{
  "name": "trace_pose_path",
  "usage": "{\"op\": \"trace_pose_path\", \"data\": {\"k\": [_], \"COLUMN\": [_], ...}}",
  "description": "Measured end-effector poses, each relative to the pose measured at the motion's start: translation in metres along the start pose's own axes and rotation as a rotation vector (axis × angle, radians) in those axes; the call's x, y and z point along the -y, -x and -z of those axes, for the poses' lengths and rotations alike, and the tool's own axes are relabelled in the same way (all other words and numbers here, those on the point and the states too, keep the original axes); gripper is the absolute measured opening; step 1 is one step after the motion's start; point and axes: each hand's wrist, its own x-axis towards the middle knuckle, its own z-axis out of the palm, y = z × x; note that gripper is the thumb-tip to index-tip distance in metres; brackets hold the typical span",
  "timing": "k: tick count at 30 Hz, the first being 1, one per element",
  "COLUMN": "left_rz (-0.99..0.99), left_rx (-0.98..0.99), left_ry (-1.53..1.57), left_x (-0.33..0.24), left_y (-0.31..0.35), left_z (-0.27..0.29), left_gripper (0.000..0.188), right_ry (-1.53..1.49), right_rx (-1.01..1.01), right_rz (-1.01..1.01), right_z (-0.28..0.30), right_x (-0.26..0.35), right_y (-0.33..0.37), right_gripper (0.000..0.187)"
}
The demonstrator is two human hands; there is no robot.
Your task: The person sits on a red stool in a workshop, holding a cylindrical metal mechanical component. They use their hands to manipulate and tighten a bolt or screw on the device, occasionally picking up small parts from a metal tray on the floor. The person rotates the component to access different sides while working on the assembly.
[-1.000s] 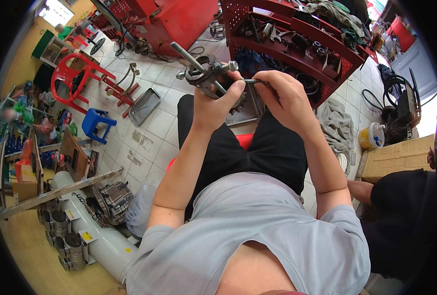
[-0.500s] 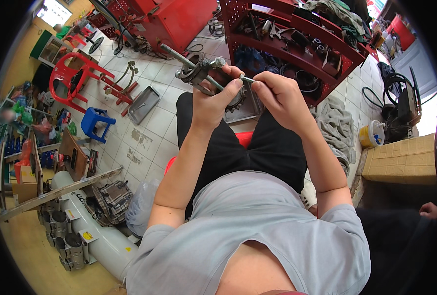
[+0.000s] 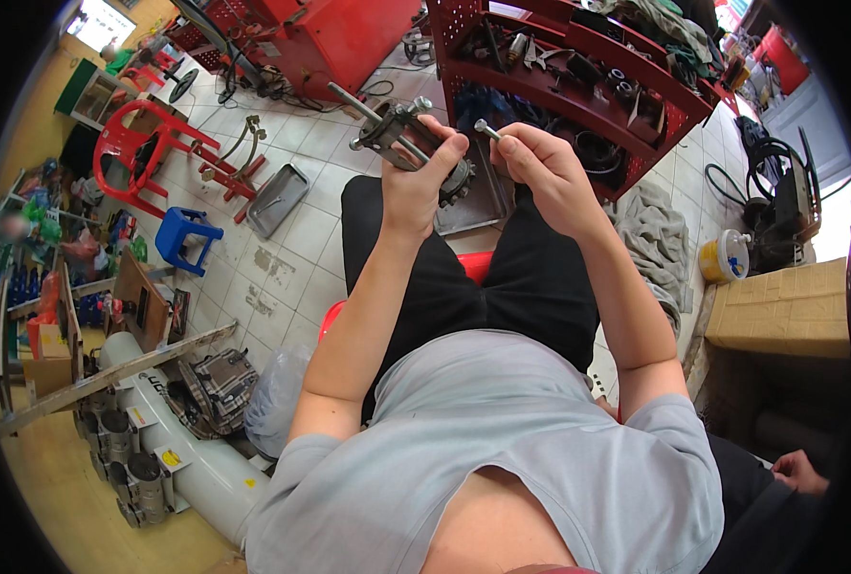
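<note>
In front of my knees, my left hand [image 3: 419, 191] is closed around a dark metal mechanical assembly [image 3: 384, 134] with long steel rods and a bolt head standing out of it. A toothed metal ring [image 3: 461, 180] shows below the fingers; whether it belongs to the same assembly I cannot tell. My right hand [image 3: 548, 180] pinches a small bolt [image 3: 486, 128] between thumb and fingers, its head pointing up and left. A short gap separates the bolt from the left hand. Beneath both hands a grey metal tray [image 3: 459, 226] rests on the floor.
A red tool cart [image 3: 578, 96] loaded with parts stands ahead right. Left are a blue stool [image 3: 189, 239], a red chair [image 3: 124, 158] and another tray [image 3: 279, 203]. Grey cloth [image 3: 650, 244], a white bucket [image 3: 722, 256] and another person's hand [image 3: 800, 473] are at right.
My right hand has drawn the bolt away from the left thumb and tipped its head upward. The left hand has turned the assembly slightly. The other person's hand at right has moved lower.
</note>
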Motion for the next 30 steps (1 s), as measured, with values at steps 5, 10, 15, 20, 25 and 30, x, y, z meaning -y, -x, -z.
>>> {"op": "trace_pose_path", "data": {"k": [5,10,15,20,25,30], "left_rz": [-0.049,0.057,0.009,0.077,0.102,0.078], "left_rx": [0.006,-0.083,-0.006,-0.008,-0.014,0.061], "left_ry": [-0.114,-0.119,-0.071,-0.222,0.051,-0.058], "left_x": [-0.001,0.009,0.01,0.02,0.022,0.019], "left_y": [-0.008,-0.012,-0.02,-0.021,-0.021,-0.027], "left_z": [-0.006,-0.002,-0.008,-0.003,-0.008,-0.017], "left_gripper": [0.023,0.02,0.021,0.021,0.017,0.016], "right_ry": [0.097,-0.031,0.183,-0.106,0.024,0.144], "right_rx": [-0.021,-0.034,-0.051,-0.031,-0.014,-0.041], "right_rz": [-0.019,-0.013,-0.028,-0.001,-0.053,0.032], "right_z": [-0.004,0.009,0.006,0.018,0.023,0.019], "right_x": [0.001,-0.002,-0.016,0.0,-0.008,-0.012], "right_y": [0.001,-0.003,-0.006,-0.005,-0.009,-0.01], "right_gripper": [0.028,0.029,0.03,0.032,0.031,0.031]}}
